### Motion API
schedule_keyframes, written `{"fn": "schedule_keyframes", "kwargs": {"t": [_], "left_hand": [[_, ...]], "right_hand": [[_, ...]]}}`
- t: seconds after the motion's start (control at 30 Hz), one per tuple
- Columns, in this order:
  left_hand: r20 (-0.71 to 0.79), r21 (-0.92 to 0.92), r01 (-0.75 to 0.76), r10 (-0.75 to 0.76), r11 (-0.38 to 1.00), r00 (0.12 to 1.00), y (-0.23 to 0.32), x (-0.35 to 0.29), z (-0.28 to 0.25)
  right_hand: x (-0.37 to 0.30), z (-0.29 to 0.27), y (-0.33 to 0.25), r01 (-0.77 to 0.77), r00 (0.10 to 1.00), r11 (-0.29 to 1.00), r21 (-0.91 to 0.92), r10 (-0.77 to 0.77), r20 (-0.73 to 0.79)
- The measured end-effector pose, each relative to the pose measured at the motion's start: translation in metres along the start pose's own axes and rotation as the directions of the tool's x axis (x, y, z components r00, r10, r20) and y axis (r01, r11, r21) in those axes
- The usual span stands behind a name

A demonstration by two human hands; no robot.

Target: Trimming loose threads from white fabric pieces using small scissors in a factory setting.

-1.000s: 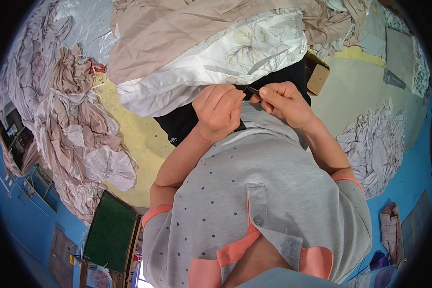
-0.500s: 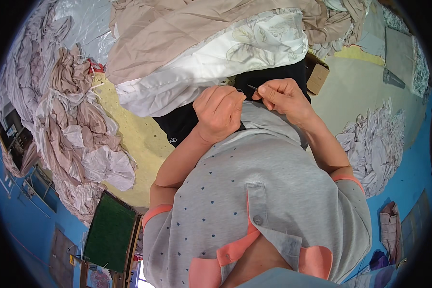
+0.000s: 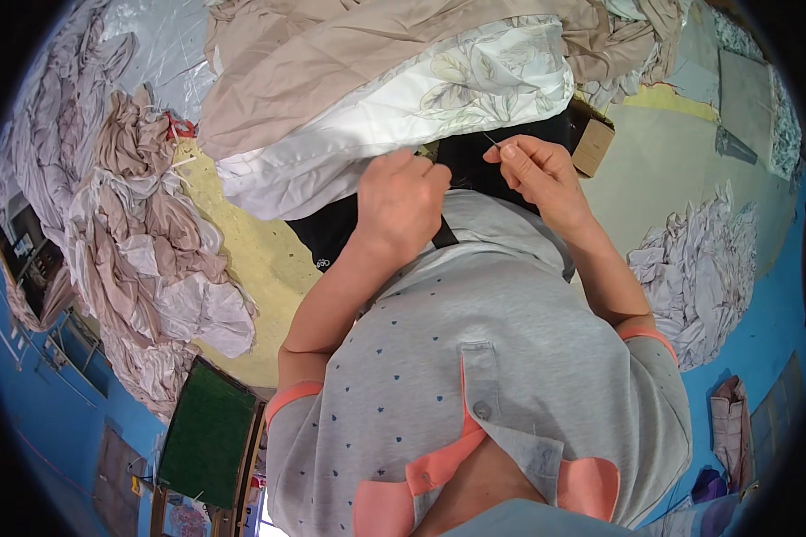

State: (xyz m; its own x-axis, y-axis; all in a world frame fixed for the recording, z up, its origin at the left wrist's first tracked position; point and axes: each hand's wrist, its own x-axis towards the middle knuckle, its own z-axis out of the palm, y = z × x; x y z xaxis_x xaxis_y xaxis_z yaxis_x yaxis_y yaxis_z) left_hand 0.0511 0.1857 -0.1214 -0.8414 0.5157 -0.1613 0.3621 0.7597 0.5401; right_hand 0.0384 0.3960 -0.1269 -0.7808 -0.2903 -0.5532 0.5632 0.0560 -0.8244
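Note:
My right hand (image 3: 539,174) pinches a thin, dark, pointed tool (image 3: 491,140) between thumb and fingers. Its tip sticks out to the left, and its kind is too small to make out. To its left, my left hand (image 3: 401,204) is closed, back up, at the lower edge of the white cloth (image 3: 331,148); anything inside its fingers is hidden. That cloth has a leaf print (image 3: 484,79) toward the right and lies with beige fabric (image 3: 304,80) in front of me, over dark cloth (image 3: 501,139) at my lap.
Heaps of crumpled beige and pale fabric (image 3: 152,242) lie at the left on a yellowish surface (image 3: 278,286). Another pale heap (image 3: 697,273) lies at the right. A cardboard box (image 3: 594,148) stands just beyond my right hand, and a green board (image 3: 208,430) is at the lower left.
My right hand has risen slightly, and the pointed tool has moved up with it. The left hand has turned its back upward and shifted a little left, toward the white cloth's edge.

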Motion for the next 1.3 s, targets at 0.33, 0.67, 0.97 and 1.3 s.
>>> {"fn": "schedule_keyframes", "kwargs": {"t": [0.33, 0.67, 0.97, 1.3], "left_hand": [[-0.202, -0.092, 0.051, -0.069, 0.994, 0.977, -0.029, 0.050, 0.004], [0.184, -0.750, 0.325, -0.291, 0.575, 0.939, -0.030, 0.040, -0.006], [0.181, -0.828, 0.347, -0.375, 0.441, 0.909, -0.030, 0.035, 0.000], [0.160, -0.821, 0.353, -0.412, 0.449, 0.897, -0.033, 0.035, -0.001]], "right_hand": [[0.008, 0.020, 0.006, -0.125, 0.990, 0.981, 0.150, 0.133, -0.047], [0.014, 0.043, 0.006, 0.087, 0.968, 0.991, -0.106, -0.109, -0.226], [0.011, 0.038, 0.016, 0.140, 0.969, 0.986, -0.093, -0.155, -0.191], [0.003, 0.036, 0.009, 0.088, 0.965, 0.994, -0.066, -0.101, -0.243]]}}
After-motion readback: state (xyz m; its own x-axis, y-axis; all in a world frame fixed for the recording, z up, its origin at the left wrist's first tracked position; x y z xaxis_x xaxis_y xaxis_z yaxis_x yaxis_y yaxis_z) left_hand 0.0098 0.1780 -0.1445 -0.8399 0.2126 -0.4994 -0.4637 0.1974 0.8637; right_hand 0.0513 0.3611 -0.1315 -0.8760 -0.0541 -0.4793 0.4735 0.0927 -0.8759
